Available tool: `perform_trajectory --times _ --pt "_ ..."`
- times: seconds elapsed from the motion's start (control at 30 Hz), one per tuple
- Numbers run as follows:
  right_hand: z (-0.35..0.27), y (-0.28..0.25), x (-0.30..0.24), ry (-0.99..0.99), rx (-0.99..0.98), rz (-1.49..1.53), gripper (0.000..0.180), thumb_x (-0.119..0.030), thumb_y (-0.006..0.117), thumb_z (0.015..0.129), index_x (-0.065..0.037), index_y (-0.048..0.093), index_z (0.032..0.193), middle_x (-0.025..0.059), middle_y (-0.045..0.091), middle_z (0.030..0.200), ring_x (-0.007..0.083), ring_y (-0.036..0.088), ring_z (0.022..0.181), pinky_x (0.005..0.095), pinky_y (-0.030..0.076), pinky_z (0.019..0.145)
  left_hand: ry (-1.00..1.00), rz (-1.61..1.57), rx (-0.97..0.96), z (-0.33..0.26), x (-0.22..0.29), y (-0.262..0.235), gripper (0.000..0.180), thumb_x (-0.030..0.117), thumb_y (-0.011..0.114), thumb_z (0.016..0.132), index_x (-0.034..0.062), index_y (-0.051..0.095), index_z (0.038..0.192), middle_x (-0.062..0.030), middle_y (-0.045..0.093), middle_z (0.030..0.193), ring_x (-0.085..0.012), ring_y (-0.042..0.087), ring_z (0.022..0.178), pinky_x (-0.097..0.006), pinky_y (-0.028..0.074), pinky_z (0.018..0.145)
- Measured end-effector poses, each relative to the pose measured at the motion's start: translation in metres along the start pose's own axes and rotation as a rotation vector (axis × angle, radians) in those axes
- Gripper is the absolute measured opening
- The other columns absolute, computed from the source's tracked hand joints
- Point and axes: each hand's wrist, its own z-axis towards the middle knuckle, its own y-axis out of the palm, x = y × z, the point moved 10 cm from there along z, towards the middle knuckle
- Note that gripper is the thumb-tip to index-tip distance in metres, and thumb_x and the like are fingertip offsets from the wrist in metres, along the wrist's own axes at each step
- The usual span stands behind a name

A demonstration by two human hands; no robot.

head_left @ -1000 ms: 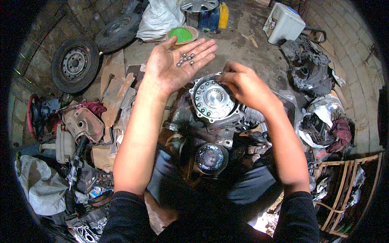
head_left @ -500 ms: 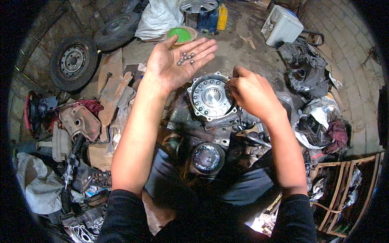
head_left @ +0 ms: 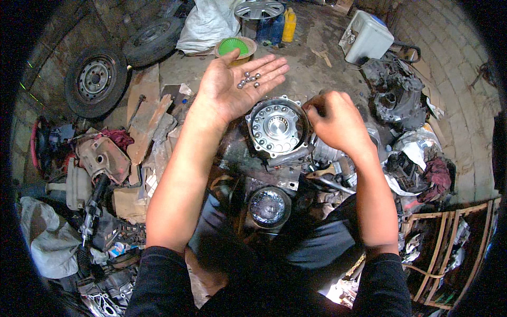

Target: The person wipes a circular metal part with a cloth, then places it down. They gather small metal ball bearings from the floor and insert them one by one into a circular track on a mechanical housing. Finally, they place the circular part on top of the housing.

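My left hand [head_left: 227, 87] is palm up with its fingers stretched out, carrying several small steel balls [head_left: 248, 80]. Just below it sits a round metal housing [head_left: 250, 138] with bolt lugs around its rim. Inside lies a silvery disc [head_left: 265, 138] with a splined centre hole and a ring of round pockets; dark shiny balls appear in several of them along the left and bottom. My right hand [head_left: 338, 119] is at the housing's right rim, its fingers curled in a pinch. Whatever its fingertips hold, if anything, is hidden.
A round tin of dark, glossy grease [head_left: 270, 207] stands between my knees. Beyond my left hand is a green-lined bowl [head_left: 232, 46]. Two wheels [head_left: 96, 79] lean at the left wall. Greasy car parts [head_left: 398, 95] and a white container [head_left: 365, 38] lie to the right.
My left hand has shifted slightly right and down with the balls on its palm. My right hand has drawn back a little to the right from the disc.
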Motion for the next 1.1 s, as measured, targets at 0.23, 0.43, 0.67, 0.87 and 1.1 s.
perform_trajectory --times 0.23,0.43,0.67,0.87,1.1 --pt "-0.006 -0.051 -0.034 -0.313 0.332 0.268 0.018 -0.010 0.069 0.083 -0.002 0.073 0.098 0.0191 0.065 0.094 0.0397 0.065 0.089 0.0446 0.052 0.081 -0.114 0.056 0.005 0.003 -0.035 0.004 0.065 0.039 0.031 0.106 -0.0171 0.034 0.140 -0.0333 0.044 0.141 -0.0417 0.048 0.130 -0.049 0.040 0.112" --pt "-0.007 -0.036 -0.049 -0.393 0.275 0.238 0.018 -0.013 0.070 0.083 -0.003 0.073 0.097 0.0184 0.064 0.096 0.0393 0.064 0.088 0.0454 0.052 0.079 -0.261 0.049 -0.047 0.005 -0.061 0.009 0.068 0.045 0.028 0.106 -0.0155 0.048 0.131 -0.0206 0.055 0.121 -0.0296 0.050 0.113 -0.041 0.041 0.105" --pt "-0.001 -0.027 -0.045 -0.364 0.181 0.211 0.022 -0.013 0.068 0.085 -0.002 0.068 0.103 0.0212 0.064 0.096 0.0421 0.063 0.090 0.0473 0.052 0.077 -0.248 0.094 -0.013 0.013 -0.070 0.004 0.066 0.043 0.027 0.106 -0.0157 0.048 0.129 -0.0200 0.058 0.113 -0.0282 0.054 0.101 -0.038 0.045 0.096" --pt "0.003 -0.037 -0.030 -0.394 0.256 0.241 0.022 -0.014 0.067 0.087 0.000 0.062 0.103 0.0218 0.065 0.099 0.0432 0.062 0.093 0.0484 0.050 0.083 -0.127 0.137 0.132 0.015 -0.054 -0.003 0.065 0.041 0.030 0.106 -0.0172 0.040 0.135 -0.0302 0.053 0.131 -0.0373 0.053 0.123 -0.046 0.040 0.110" --pt "0.009 0.008 -0.018 -0.395 0.070 0.164 0.018 -0.013 0.068 0.087 0.002 0.064 0.097 0.0215 0.064 0.096 0.0422 0.061 0.093 0.0473 0.049 0.082 0.089 0.077 0.170 0.010 -0.007 -0.013 0.060 0.032 0.029 0.107 -0.0178 0.033 0.140 -0.0340 0.040 0.145 -0.0435 0.041 0.137 -0.050 0.033 0.117"
